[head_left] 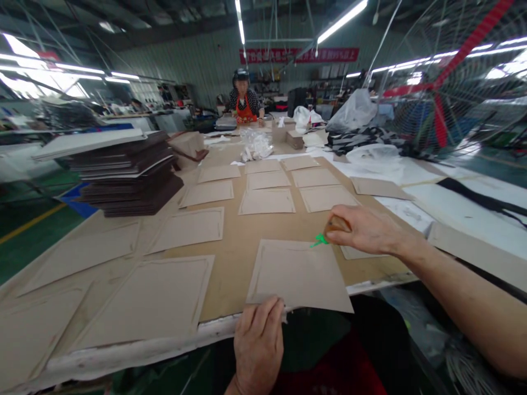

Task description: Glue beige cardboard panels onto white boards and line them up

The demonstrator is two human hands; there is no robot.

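A beige sheet (294, 274) with faint lines near its borders lies at the table's near edge, its front side overhanging slightly. Over that near edge rest the fingers of my left hand (260, 340), close together and pressing on the sheet; the thumb is hidden. My right hand (364, 227) is closed around the brown handle of a brush (338, 224). The brush's bright green tip (319, 240) meets the sheet's far edge near its right corner. Partly under my right forearm lies another beige sheet (362, 253).
Several similar sheets (267, 202) are spread over the brown tabletop (242, 233). On the left rises a stack of dark panels (127, 178). Crumpled clear plastic (257, 144) lies farther back. A person in an orange apron (246, 112) is at the far end. A large fan (438, 88) stands right.
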